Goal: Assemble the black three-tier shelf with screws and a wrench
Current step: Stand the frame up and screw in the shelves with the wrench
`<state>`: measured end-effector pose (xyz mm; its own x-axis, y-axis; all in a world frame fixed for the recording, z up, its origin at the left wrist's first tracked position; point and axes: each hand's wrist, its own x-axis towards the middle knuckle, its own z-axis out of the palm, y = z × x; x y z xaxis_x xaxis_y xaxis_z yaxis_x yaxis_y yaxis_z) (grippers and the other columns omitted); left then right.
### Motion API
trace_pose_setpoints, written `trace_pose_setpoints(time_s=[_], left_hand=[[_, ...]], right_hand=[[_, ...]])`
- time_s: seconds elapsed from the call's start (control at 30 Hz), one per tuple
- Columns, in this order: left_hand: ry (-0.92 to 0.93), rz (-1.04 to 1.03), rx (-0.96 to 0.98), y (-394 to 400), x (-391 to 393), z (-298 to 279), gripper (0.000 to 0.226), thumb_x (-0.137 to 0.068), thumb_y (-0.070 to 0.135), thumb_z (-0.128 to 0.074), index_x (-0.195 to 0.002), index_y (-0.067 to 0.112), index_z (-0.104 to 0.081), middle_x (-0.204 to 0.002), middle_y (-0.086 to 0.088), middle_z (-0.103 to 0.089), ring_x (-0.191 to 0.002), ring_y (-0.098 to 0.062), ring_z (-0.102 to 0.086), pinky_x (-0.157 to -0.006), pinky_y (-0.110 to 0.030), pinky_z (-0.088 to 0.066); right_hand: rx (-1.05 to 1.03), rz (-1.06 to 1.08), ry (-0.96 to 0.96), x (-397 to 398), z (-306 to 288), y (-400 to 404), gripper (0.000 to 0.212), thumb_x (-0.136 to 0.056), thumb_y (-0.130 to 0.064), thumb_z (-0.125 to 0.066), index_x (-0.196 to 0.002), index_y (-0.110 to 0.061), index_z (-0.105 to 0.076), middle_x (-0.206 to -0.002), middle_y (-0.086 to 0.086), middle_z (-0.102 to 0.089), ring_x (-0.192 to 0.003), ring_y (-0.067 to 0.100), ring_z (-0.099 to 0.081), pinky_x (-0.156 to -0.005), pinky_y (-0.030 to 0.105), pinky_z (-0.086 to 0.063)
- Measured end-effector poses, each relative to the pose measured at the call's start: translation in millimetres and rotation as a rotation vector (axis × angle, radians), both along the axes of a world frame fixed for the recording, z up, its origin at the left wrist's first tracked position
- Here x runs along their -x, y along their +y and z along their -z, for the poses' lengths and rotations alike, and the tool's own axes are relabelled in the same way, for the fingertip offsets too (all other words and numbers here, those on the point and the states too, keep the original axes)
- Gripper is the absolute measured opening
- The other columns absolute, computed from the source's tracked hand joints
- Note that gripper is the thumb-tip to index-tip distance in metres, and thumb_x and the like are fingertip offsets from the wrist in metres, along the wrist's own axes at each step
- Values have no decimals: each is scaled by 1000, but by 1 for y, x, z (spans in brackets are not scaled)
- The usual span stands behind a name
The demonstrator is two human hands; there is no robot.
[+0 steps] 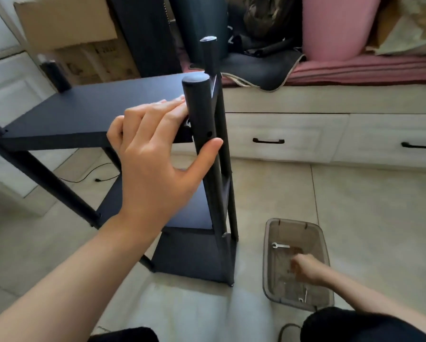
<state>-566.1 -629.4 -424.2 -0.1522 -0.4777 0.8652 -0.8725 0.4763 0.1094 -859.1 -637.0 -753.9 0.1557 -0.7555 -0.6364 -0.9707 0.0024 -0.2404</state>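
Clear plastic bin (268, 262) holds a wrench (280, 246); right hand (305, 269) reaches inside.

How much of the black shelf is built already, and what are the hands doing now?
Mostly built: the shelf stands on the floor with three boards between its poles. In hand: the left hand steadies the near pole at the top board, while the blurred right hand reaches into the clear bin, where a wrench lies. Left: an open screw hole in that pole likely needs a screw tightened.
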Motion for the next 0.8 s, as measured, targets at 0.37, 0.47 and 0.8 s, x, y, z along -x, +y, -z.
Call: trace_pose_setpoints(time_s=[0.37,0.47,0.8], left_hand=[[-33,-48,33,-3,-1,4,53,-99,56,-53,-113,9,-71,-116,-1,-67,-112,-25,-56,-99,-28,-24],[-34,-47,34,-3,-1,4,52,-99,56,-53,-113,9,-70,-117,-1,-67,-113,-26,-56,-100,-29,-23],[-41,-48,45,-3,-1,4,52,-99,56,-51,-112,9,-69,-115,4,-63,-110,-26,-57,-99,-31,-24]], right_hand=[[-33,-455,391,-13,49,6,40,-106,-18,-33,-142,-11,-48,-150,12,-44,-138,30,-40,-109,40,-35],[-11,-497,393,-13,54,5,40,-107,-19,-31,-142,-12,-49,-149,11,-45,-137,32,-42,-107,40,-36],[-98,-523,279,-11,51,-10,32,-101,-12,-47,-129,1,-58,-133,19,-58,-120,37,-58,-101,45,-48]])
